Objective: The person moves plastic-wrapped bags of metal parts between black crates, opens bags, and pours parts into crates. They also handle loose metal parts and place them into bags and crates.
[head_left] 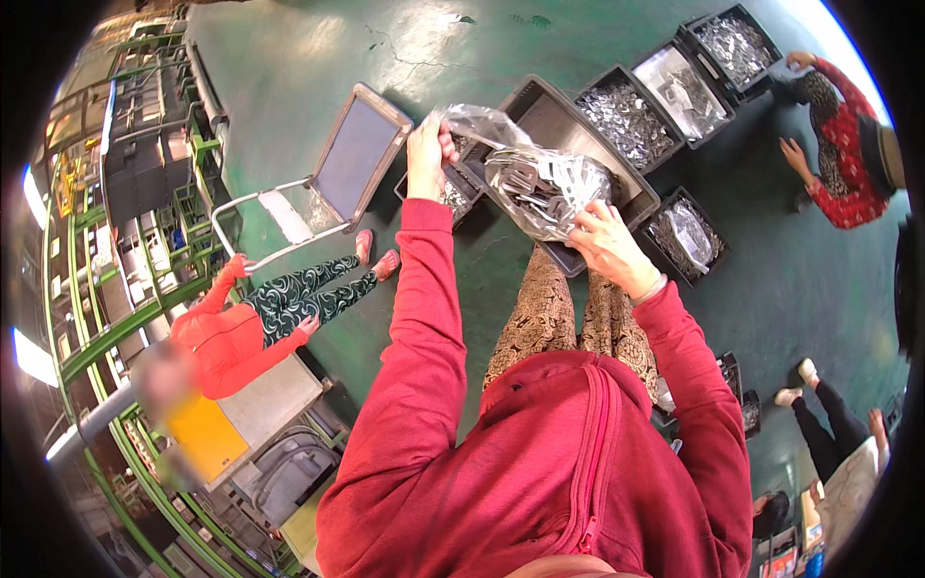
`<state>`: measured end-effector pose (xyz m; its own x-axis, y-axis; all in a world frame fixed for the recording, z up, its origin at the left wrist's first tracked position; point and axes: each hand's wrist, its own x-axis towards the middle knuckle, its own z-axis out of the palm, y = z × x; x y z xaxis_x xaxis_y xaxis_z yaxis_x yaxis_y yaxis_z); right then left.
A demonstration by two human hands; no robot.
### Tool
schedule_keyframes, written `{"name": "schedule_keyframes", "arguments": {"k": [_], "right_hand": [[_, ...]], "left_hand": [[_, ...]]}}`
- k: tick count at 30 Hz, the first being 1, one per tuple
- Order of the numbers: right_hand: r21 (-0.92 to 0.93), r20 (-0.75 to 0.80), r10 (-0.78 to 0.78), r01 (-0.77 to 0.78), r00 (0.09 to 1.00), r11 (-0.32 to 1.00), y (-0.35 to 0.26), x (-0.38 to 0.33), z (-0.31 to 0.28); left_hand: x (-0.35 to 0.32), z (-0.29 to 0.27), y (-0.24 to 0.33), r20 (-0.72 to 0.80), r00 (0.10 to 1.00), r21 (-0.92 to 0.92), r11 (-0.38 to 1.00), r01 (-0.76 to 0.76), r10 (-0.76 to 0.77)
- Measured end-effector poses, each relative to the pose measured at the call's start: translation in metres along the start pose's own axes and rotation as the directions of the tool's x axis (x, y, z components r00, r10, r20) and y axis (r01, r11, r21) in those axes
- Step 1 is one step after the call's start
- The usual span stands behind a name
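Note:
A clear plastic bag point(501, 181) full of flat, shiny metal parts point(549, 189) is stretched between my two hands, over a dark grey crate point(631, 178). My left hand point(429, 154) is closed around the gathered, loose end of the bag at its upper left. Lower right, my right hand point(614, 249) grips the bag's edge with bent fingers, beside the metal parts. Whether the bag rests on the crate's rim or hangs above it, I cannot tell.
Several crates of metal parts point(626, 120) stand on the green floor beyond and to the right. A smaller crate point(686, 236) sits nearer on the right. At left, a person in orange point(226, 337) holds a trolley point(361, 144). Another person point(848, 144) bends at the far right.

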<state>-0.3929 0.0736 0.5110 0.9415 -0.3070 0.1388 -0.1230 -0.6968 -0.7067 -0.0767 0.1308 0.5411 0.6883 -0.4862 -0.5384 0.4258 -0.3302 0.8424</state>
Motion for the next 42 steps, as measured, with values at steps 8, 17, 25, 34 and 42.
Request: {"name": "schedule_keyframes", "arguments": {"k": [8,17,25,34,42], "right_hand": [[0.054,0.003,-0.064,0.064,0.998,0.997,0.001,0.007,0.007],[0.054,-0.058,-0.032,0.035,0.998,0.998,0.008,0.022,0.018],[0.110,-0.107,0.068,-0.056,0.992,0.992,0.024,0.051,0.039],[0.016,-0.175,0.085,-0.083,0.981,0.996,-0.003,0.057,0.026],[0.203,-0.206,0.242,-0.200,0.948,0.958,-0.008,0.021,0.020]], "left_hand": [[-0.019,0.043,0.061,0.258,0.966,0.700,0.687,-0.196,0.014],[-0.041,0.000,-0.025,0.271,0.961,0.860,0.436,-0.266,0.052],[-0.038,-0.024,-0.126,0.068,0.958,0.443,0.852,-0.278,0.277],[-0.008,0.021,-0.198,-0.233,0.963,-0.167,0.970,-0.177,0.136],[-0.006,-0.002,-0.173,0.216,0.962,-0.546,0.797,0.259,-0.165]]}}
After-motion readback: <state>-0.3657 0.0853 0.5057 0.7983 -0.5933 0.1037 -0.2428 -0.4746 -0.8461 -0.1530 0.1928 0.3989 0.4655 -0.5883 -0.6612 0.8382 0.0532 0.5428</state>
